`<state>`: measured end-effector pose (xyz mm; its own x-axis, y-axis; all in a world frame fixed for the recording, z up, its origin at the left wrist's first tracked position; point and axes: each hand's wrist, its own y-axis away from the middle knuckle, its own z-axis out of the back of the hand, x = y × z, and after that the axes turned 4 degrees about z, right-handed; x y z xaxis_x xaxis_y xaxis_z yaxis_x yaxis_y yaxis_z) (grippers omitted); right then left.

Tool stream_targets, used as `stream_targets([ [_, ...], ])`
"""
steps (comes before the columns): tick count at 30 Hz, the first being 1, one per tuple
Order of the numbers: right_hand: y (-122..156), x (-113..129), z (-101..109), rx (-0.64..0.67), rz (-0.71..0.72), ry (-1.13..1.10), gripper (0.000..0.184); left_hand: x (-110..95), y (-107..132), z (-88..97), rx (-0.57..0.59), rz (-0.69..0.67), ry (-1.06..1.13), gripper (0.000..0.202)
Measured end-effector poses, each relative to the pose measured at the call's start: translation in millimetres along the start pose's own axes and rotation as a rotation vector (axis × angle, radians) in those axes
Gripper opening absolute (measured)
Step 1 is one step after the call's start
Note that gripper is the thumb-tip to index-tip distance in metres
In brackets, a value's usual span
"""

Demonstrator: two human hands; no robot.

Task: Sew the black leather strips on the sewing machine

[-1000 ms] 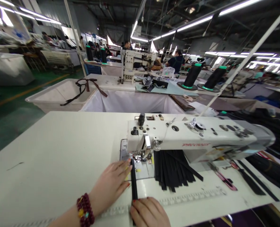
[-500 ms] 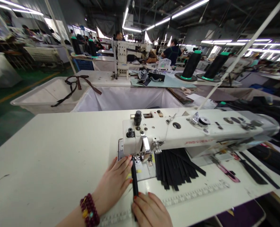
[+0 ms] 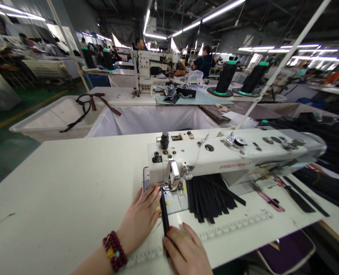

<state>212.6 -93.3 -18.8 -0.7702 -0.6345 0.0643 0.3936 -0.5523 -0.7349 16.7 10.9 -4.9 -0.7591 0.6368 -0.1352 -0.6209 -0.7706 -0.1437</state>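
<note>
A narrow black fabric strip [image 3: 164, 213] runs from under the needle area of the white sewing machine [image 3: 204, 162] toward me. My left hand [image 3: 141, 217] lies flat along the strip's left side, fingers stretched out, fingertips close by the presser foot and thumb near the strip's edge. Nearer to me, my right hand [image 3: 188, 248] has its fingers bent over the strip's near end, gripping it against the table; the thumb is hidden. To the right, a fanned pile of black strips [image 3: 211, 200] lies partly beneath the machine arm.
A clear ruler [image 3: 235, 225] lies along the table's front. Pink-handled snips [image 3: 269, 199] and a black-handled tool [image 3: 298, 196] rest at the right. Behind the white table [image 3: 72, 183] stand a pale bin [image 3: 40, 116] and thread cones [image 3: 225, 78]. A co-worker [image 3: 204, 63] stands farther back.
The camera view has shifted slightly. Both hands stay at the strip, and my right hand sits a little nearer the machine, its index finger more lifted and spread.
</note>
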Motion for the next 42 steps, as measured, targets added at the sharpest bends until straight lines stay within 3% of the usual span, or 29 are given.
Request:
stream_targets([
  [4, 10, 9, -4, -0.055, 0.012, 0.049, 0.030, -4, 6, 2.4, -0.026, -0.028, -0.036, 0.045],
  [9, 27, 19, -13, -0.174, -0.088, 0.078, 0.045, -4, 10, 1.1, -0.047, -0.067, -0.030, 0.043],
  [15, 14, 5, -8, -0.085, -0.018, 0.047, 0.043, 0, 1, 0.7, -0.027, -0.040, -0.042, 0.043],
  [28, -19, -17, -6, 0.061, -0.034, -0.043, 0.023, 5, -12, -4.4, -0.062, 0.003, -0.002, 0.024],
  [42, -36, -35, -27, 0.186, -0.041, -0.023, 0.025, 9, -14, -4.3, -0.062, 0.010, 0.099, 0.025],
])
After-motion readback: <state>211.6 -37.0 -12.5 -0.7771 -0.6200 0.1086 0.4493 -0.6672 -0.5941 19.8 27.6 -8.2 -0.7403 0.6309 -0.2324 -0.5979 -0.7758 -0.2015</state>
